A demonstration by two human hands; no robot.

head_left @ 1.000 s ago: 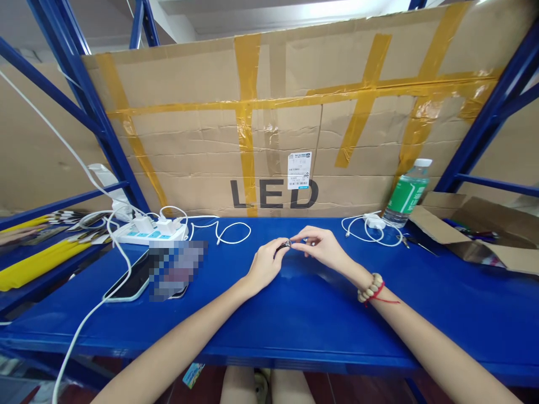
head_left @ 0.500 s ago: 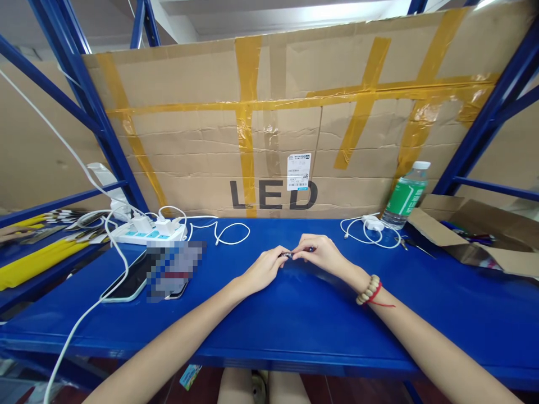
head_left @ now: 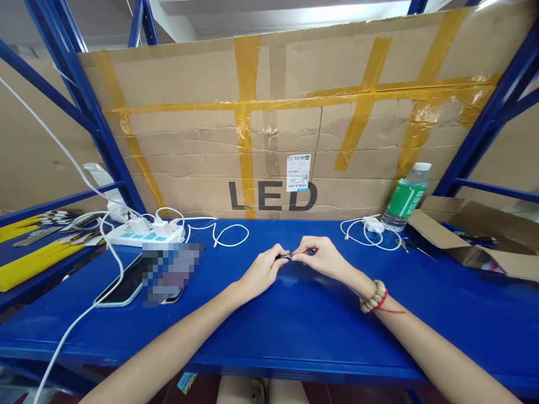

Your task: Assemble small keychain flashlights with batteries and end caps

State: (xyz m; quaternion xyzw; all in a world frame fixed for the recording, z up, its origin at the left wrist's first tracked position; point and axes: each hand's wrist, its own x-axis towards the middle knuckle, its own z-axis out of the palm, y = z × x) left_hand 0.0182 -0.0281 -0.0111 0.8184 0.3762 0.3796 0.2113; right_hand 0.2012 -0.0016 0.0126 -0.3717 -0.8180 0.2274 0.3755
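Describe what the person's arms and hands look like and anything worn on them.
Both forearms are bare, with no sleeves. The left hand and right hand are ungloved. The right wrist carries a bracelet of pale round beads with a thin red cord. The left wrist is bare.

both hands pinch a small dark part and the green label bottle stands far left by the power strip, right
No: the head view shows the clear plastic bottle with a green label far right, beside the open brown cardboard box, not by the white power strip. The left hand and right hand do pinch the small dark part.
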